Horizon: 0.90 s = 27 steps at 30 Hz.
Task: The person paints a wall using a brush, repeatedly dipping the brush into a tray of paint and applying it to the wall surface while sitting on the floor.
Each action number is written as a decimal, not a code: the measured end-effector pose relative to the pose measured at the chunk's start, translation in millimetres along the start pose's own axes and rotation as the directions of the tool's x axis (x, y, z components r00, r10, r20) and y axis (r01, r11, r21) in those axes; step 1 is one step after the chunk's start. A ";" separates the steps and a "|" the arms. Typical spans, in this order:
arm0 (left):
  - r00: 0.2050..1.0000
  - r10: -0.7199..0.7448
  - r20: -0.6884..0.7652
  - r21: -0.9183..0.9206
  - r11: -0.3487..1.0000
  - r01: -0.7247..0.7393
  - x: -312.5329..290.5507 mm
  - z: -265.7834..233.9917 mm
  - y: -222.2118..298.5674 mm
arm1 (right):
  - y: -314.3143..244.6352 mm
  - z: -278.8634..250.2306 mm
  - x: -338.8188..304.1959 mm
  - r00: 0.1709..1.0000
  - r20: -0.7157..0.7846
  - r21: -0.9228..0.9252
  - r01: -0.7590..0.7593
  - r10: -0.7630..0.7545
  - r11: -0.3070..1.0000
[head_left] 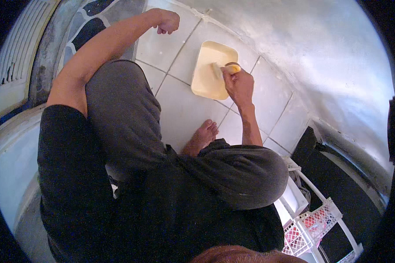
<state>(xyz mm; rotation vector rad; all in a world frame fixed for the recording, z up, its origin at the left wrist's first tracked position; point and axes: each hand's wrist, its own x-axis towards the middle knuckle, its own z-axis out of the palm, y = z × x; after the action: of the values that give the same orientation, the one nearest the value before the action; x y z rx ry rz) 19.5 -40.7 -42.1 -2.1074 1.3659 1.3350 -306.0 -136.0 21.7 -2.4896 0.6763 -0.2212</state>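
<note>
A shallow cream plastic tray (200, 83) with rounded corners lies on the tiled floor in front of me. My right hand (240, 85) is closed round the yellow handle of a brush (233, 68), over the tray's right side. The brush's pale head points left into the tray and is a little blurred; I cannot tell whether it touches the bottom. My left arm stretches forward past my raised left knee. At its end my left hand (167, 22) hangs in the air beyond the tray's far left corner, fingers curled in, with nothing visible in them.
A pale wall (329, 65) borders the white tiles (180, 109) on the right. My bare foot (202, 136) rests near the tray. At lower right stands a white plastic rack (314, 223) holding reddish items, beside a black panel (338, 188). A louvred door (17, 57) is at far left.
</note>
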 end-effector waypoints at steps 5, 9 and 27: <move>1.000 0.016 0.006 -0.027 1.000 -0.016 -5.6 -13.6 9.6 | 9.4 -9.1 11.9 0.987 -0.155 -0.001 0.050 -0.050 0.999; 0.994 0.071 0.086 -0.123 0.991 -0.060 -9.4 -12.1 11.2 | 9.8 -4.2 8.2 0.958 -0.202 -0.081 0.193 -0.206 0.978; 0.988 0.055 -0.144 -0.779 0.609 -0.147 -53.6 67.2 130.9 | 16.9 -4.6 -18.3 0.991 -0.128 0.227 0.076 -0.048 0.971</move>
<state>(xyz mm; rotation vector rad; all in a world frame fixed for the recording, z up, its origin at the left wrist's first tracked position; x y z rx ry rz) -132.3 -32.6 -4.1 -2.6850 1.0117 2.2168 -330.1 -141.1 16.0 -2.2880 0.5855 -0.4526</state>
